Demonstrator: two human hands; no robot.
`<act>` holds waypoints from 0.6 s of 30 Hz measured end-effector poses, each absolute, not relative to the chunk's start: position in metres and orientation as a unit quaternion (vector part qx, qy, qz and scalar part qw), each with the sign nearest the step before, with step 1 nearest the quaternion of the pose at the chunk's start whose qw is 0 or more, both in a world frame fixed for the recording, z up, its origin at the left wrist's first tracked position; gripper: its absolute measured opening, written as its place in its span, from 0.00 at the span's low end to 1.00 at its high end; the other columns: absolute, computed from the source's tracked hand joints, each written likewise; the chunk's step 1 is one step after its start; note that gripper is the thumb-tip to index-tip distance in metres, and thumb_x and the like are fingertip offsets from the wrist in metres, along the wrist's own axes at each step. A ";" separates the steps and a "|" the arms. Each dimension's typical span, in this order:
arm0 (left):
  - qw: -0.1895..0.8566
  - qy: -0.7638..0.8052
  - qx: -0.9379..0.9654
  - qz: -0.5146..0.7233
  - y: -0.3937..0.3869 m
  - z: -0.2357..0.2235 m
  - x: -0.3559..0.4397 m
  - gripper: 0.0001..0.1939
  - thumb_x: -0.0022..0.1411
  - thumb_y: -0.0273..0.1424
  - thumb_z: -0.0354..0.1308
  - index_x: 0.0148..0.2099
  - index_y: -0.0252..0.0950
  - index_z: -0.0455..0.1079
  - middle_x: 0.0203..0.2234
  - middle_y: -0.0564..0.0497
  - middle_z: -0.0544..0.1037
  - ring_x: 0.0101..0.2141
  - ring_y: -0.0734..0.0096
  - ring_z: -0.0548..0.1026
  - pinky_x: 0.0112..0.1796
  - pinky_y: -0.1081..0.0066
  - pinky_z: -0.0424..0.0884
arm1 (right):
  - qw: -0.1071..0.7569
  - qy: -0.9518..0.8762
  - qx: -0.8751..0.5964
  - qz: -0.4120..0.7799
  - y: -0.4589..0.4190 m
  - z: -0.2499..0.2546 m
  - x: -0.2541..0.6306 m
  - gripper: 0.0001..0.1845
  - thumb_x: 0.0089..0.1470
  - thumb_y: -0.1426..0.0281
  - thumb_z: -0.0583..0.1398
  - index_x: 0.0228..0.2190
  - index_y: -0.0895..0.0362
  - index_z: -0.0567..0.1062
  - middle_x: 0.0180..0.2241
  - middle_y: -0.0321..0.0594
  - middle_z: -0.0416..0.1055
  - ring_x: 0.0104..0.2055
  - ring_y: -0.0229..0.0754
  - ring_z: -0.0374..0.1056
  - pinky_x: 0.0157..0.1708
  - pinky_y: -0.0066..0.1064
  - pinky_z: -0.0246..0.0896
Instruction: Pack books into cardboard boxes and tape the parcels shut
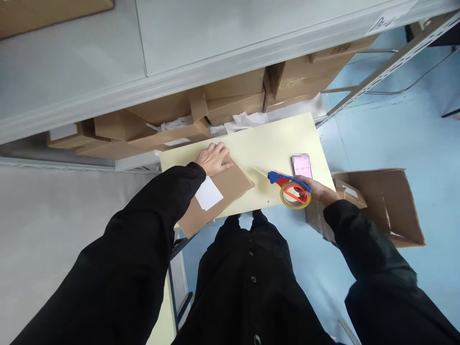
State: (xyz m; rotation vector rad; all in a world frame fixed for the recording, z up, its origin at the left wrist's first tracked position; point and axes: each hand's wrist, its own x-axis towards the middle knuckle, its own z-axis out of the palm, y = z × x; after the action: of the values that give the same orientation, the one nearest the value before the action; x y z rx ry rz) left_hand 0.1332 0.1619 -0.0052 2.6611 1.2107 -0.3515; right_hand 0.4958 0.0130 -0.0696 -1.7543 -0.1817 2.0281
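Observation:
A flat brown cardboard parcel with a white label lies on a small pale yellow table. My left hand rests flat on the parcel's far end, fingers stretched out. My right hand grips a tape dispenser with a blue handle, red frame and a yellowish tape roll, held at the table's near right edge. A strip of tape runs from the dispenser toward the parcel's corner. Just beyond the dispenser lies a small pink-screened device.
An open empty cardboard box stands on the blue floor to the right. Grey metal shelving stretches across the top, with several cardboard boxes and white paper stacked beneath it. A white surface lies to my left.

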 end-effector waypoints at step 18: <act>0.103 0.773 0.598 -0.185 0.145 0.008 0.067 0.41 0.60 0.57 0.36 0.55 0.23 0.62 0.48 0.24 0.70 0.48 0.36 0.70 0.44 0.48 0.64 | 0.255 -0.143 -0.555 0.779 0.109 -0.069 0.368 0.16 0.61 0.61 0.52 0.25 0.56 0.69 0.16 0.36 0.71 0.19 0.37 0.66 0.22 0.26 0.66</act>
State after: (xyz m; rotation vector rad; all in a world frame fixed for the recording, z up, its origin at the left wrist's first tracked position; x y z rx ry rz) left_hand 0.0667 0.1451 0.0084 1.7650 2.2793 -0.5472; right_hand 0.3677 0.1090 -0.0692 -1.5063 -0.3882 2.1152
